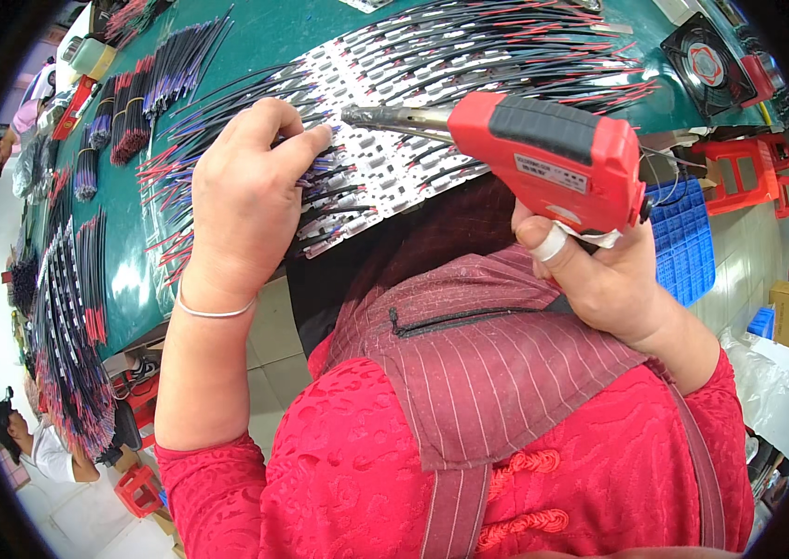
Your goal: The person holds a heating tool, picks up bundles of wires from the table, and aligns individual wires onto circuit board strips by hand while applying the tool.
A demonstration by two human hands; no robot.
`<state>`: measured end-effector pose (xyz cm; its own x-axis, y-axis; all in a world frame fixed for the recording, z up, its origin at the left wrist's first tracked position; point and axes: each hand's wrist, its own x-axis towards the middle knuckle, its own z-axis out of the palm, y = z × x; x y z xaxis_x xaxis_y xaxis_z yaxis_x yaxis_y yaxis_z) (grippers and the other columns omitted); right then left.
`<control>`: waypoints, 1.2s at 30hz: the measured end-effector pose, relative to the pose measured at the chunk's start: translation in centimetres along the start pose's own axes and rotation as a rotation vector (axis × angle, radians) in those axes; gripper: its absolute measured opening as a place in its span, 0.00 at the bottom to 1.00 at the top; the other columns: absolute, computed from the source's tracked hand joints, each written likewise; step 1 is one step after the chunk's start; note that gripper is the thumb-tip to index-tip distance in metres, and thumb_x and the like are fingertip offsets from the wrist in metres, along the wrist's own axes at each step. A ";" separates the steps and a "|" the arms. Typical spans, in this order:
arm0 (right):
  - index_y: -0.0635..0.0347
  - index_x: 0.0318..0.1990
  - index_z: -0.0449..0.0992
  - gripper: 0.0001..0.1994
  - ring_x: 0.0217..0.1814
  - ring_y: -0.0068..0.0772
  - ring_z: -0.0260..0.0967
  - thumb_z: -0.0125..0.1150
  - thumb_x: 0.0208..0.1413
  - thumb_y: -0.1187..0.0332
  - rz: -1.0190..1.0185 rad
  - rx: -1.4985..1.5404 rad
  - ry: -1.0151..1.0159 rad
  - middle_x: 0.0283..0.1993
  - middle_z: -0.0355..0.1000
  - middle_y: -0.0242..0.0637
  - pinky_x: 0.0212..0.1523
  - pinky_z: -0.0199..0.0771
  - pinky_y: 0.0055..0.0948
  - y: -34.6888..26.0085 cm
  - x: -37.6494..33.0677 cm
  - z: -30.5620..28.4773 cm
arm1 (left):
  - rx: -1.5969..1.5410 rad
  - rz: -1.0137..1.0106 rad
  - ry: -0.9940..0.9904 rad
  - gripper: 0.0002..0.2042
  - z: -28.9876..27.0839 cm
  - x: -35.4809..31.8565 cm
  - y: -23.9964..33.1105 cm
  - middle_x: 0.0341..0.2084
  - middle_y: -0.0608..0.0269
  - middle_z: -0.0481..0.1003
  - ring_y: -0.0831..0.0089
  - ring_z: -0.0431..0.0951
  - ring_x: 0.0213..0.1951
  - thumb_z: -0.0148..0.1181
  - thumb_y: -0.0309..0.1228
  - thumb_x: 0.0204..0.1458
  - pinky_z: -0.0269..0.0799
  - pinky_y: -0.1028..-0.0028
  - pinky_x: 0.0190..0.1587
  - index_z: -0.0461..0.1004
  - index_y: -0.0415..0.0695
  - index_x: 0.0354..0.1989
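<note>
My right hand (604, 284), its thumb wrapped in white tape, grips a red and black soldering gun (530, 154). The gun's dark metal tip points left and hangs close over a white panel of small circuit boards (385, 154). Beside that tip, the bent thumb and forefinger of my left hand (250, 182) are closed at the panel's left part. They seem to pinch a thin wire, mostly hidden by the fingers. Rows of black wires (544, 70) with red ends fan out from the right side of the panel; dark, red and purple ones spread from its left.
Bundled wires (134, 112) and a long wired strip pile (68, 354) lie on the green table (138, 279) at left. A black fan (707, 63) stands far right. Right of me are a blue crate (683, 242) and red plastic stools (739, 177). Another person (50, 452) is at lower left.
</note>
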<state>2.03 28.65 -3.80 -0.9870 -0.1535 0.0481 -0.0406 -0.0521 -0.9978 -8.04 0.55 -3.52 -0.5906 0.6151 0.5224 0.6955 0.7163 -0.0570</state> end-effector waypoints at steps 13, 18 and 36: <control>0.66 0.52 0.76 0.16 0.49 0.25 0.74 0.64 0.56 0.81 -0.075 -0.041 -0.015 0.48 0.78 0.37 0.50 0.75 0.26 -0.1 0.4 0.9 | -0.109 0.024 0.024 0.13 0.3 -0.1 -1.0 0.29 0.62 0.73 0.63 0.76 0.33 0.59 0.17 0.37 0.74 0.68 0.35 0.82 0.44 0.33; 0.66 0.50 0.76 0.14 0.48 0.24 0.75 0.64 0.55 0.81 0.010 -0.051 -0.005 0.46 0.77 0.36 0.48 0.76 0.26 -0.3 0.2 0.9 | -0.053 0.086 0.031 0.11 0.2 0.0 -0.9 0.29 0.63 0.72 0.65 0.76 0.33 0.60 0.20 0.39 0.74 0.68 0.34 0.82 0.44 0.32; 0.63 0.49 0.77 0.13 0.45 0.21 0.74 0.67 0.55 0.78 0.005 -0.082 -0.030 0.44 0.78 0.32 0.43 0.75 0.23 0.3 0.1 0.6 | -0.009 0.112 -0.044 0.12 -0.5 0.3 -0.3 0.31 0.59 0.72 0.62 0.76 0.36 0.59 0.20 0.41 0.73 0.67 0.36 0.81 0.42 0.35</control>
<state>2.04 28.07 -4.05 -0.9821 -0.1832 0.0435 -0.0497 0.0293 -0.9983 -8.23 0.41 -2.93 -0.5263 0.7051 0.4753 0.7615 0.6396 -0.1055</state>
